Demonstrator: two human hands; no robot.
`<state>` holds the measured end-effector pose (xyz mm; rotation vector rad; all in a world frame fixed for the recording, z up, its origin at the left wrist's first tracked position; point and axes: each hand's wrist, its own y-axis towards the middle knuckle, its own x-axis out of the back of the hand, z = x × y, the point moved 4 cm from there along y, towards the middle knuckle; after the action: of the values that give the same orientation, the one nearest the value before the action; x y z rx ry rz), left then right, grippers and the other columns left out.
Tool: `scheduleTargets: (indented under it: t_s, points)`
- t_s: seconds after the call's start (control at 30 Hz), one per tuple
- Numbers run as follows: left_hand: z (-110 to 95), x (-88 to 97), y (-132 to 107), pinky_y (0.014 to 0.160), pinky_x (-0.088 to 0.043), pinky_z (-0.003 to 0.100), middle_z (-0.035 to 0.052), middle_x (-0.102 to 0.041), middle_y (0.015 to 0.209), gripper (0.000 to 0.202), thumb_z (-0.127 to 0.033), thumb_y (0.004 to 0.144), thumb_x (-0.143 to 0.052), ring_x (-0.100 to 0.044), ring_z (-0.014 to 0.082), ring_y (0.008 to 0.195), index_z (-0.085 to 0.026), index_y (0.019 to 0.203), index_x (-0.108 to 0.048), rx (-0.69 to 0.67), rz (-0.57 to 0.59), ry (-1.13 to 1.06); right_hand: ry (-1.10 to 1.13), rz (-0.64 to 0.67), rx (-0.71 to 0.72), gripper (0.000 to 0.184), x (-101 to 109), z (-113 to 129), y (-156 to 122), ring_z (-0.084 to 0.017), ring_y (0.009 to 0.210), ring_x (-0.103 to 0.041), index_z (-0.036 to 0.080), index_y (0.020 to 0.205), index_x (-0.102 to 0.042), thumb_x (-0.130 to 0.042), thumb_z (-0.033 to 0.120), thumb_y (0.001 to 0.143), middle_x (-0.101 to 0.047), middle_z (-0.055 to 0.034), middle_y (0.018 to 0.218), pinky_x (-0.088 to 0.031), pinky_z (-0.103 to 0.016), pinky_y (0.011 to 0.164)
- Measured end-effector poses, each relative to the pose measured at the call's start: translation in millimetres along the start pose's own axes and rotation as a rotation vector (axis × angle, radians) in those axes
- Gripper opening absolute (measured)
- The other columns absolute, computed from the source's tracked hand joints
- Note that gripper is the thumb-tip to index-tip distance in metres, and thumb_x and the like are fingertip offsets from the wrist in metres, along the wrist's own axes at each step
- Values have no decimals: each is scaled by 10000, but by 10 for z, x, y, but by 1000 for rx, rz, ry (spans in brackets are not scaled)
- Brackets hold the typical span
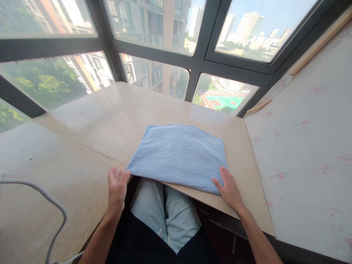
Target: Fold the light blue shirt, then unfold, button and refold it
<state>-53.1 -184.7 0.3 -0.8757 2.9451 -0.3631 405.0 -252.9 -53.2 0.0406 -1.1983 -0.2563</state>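
A folded light blue cloth (pixel 178 154) lies flat on a pale wooden tabletop (pixel 118 113), close to its near edge. My left hand (pixel 117 187) rests flat with fingers stretched out at the cloth's near left corner, touching its edge. My right hand (pixel 228 186) lies flat with fingers spread on the cloth's near right corner. Neither hand grips anything. Below the table edge, my light blue trousers (pixel 165 212) show between my arms.
A white cable (pixel 52 205) loops over the tabletop at the lower left. A pale board with pink marks (pixel 308 146) slopes up on the right. Dark-framed windows (pixel 198 62) run along the far side. A wooden stick (pixel 257 107) lies by the far right corner.
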Motion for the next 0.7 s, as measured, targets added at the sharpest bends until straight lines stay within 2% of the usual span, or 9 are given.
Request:
scheduleTargets:
  t_s: [0.07, 0.13, 0.17, 0.23, 0.37, 0.47, 0.57, 0.63, 0.7]
  points:
    - [-20, 60, -163, 1158, -353, 407, 150, -491, 1396, 450, -210, 840, -557, -468, 242, 1345, -160, 1281, -486, 261, -63, -277, 67, 0, -11, 763, 19, -53, 21, -320, 1417, -361, 139, 1475, -385, -385, 656, 914, -426, -173, 1508, -288, -553, 1157]
    - [-15, 61, -288, 1131, -398, 401, 168, -583, 1253, 342, -150, 841, -489, -533, 241, 1284, -119, 1177, -547, 500, -45, -449, 123, 20, -25, 763, 38, -95, 45, -324, 1403, -382, 142, 1448, -421, -420, 665, 892, -450, -173, 1490, -302, -550, 1153]
    - [-8, 45, -324, 1123, -408, 406, 177, -606, 1205, 320, -133, 832, -483, -550, 247, 1265, -105, 1141, -564, 588, -15, -501, 144, 33, -35, 761, 46, -112, 57, -324, 1397, -392, 142, 1434, -436, -430, 668, 884, -459, -172, 1483, -309, -545, 1151]
    - [6, -6, -338, 1109, -424, 413, 186, -627, 1157, 302, -115, 814, -492, -577, 252, 1229, -92, 1102, -580, 677, 48, -565, 165, 44, -53, 756, 56, -136, 76, -323, 1384, -412, 147, 1412, -461, -436, 677, 872, -473, -168, 1473, -319, -537, 1149]
    - [34, -145, -259, 1019, -505, 394, 140, -653, 1075, 218, -96, 804, -501, -651, 215, 1067, -130, 992, -606, 699, 124, -637, 145, 4, -30, 793, 52, -141, 85, -336, 1369, -426, 130, 1376, -490, -419, 718, 850, -489, -188, 1452, -320, -540, 1144]
    - [31, -199, -218, 877, -565, 332, 95, -653, 955, 153, -57, 784, -502, -667, 163, 874, -155, 855, -595, 682, 111, -642, 107, -4, 16, 806, 33, -124, 68, -345, 1370, -421, 112, 1371, -488, -392, 725, 858, -488, -211, 1446, -320, -554, 1136]
    - [33, -223, -203, 783, -552, 284, 62, -638, 863, 123, -48, 760, -522, -638, 132, 762, -153, 789, -581, 652, 94, -625, 69, 2, 36, 792, 28, -116, 53, -346, 1381, -404, 105, 1387, -468, -371, 706, 879, -476, -216, 1454, -311, -559, 1137]
    - [38, -274, -179, 788, -530, 278, 47, -638, 845, 106, -64, 733, -562, -632, 130, 762, -151, 788, -586, 575, 122, -615, 57, 11, 42, 790, 33, -119, 53, -346, 1384, -400, 98, 1393, -459, -372, 695, 882, -472, -218, 1456, -308, -555, 1141]
    - [36, -354, -130, 838, -507, 275, 37, -652, 876, 163, -76, 695, -619, -636, 130, 816, -154, 835, -593, 407, 125, -609, 49, 31, 37, 779, 37, -132, 64, -344, 1384, -401, 99, 1398, -454, -377, 680, 884, -470, -212, 1459, -308, -548, 1145]
